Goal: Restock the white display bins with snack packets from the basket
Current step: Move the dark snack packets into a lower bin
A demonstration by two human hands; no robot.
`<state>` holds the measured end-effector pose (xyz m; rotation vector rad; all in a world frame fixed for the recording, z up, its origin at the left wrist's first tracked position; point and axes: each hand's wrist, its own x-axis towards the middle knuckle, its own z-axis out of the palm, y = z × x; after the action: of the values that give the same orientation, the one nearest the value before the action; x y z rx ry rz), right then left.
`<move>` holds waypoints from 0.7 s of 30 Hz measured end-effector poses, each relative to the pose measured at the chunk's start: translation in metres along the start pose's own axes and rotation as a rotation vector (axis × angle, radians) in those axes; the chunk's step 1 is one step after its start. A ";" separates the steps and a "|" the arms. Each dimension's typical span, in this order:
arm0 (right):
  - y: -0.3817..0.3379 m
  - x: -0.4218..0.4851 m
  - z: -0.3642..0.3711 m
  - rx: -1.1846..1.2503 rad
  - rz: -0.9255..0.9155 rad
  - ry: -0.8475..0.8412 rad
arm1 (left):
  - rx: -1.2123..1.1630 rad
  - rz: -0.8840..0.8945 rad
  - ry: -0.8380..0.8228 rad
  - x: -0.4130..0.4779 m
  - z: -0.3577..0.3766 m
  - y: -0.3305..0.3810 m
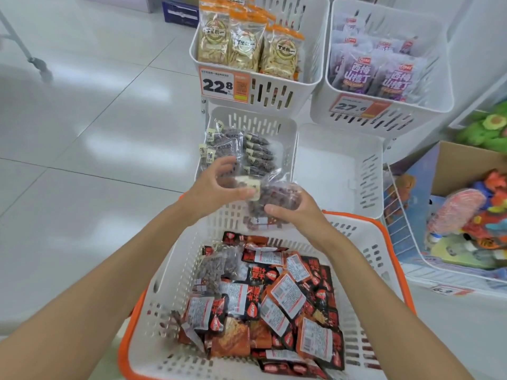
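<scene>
Tiled shop floor (82, 119) below. Gripping clear red-brown snack packet (277, 198) in right hand (299, 215), pinching its label end with left hand (216, 187), holding over part-filled lower white bin (288, 127), beyond orange-rimmed basket (356, 237).

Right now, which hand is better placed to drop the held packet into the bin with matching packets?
Probably the left hand: it pinches the packet by its top, over that bin; the right hand grips its lower end, nearer the basket.
</scene>
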<state>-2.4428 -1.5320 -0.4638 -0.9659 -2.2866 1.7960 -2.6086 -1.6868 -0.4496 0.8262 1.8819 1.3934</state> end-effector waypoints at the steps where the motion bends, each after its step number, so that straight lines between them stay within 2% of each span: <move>1: -0.001 0.014 -0.006 0.048 0.015 0.060 | 0.069 0.015 0.049 0.015 -0.002 -0.004; 3: -0.004 0.045 -0.016 0.160 0.054 0.160 | 0.321 0.058 0.122 0.049 -0.009 -0.015; 5: -0.001 0.082 -0.024 0.281 0.064 0.233 | 0.683 0.080 0.163 0.084 -0.016 -0.026; 7: 0.002 0.121 -0.029 0.371 0.048 0.226 | 1.003 0.071 0.155 0.115 -0.023 -0.039; 9: -0.002 0.158 -0.026 0.423 0.023 0.190 | 1.163 0.071 0.123 0.138 -0.028 -0.053; 12: -0.005 0.206 -0.013 0.406 0.016 0.140 | 1.245 0.078 0.065 0.162 -0.031 -0.076; 17: 0.009 0.235 0.001 0.228 -0.012 0.310 | 1.260 0.172 0.094 0.170 -0.033 -0.096; 21: 0.018 0.224 0.012 0.128 -0.082 0.151 | 1.255 0.177 0.084 0.169 -0.034 -0.096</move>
<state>-2.6192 -1.4244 -0.5538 -0.9376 -2.0639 1.7477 -2.7458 -1.5942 -0.5565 1.5086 2.7432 0.1450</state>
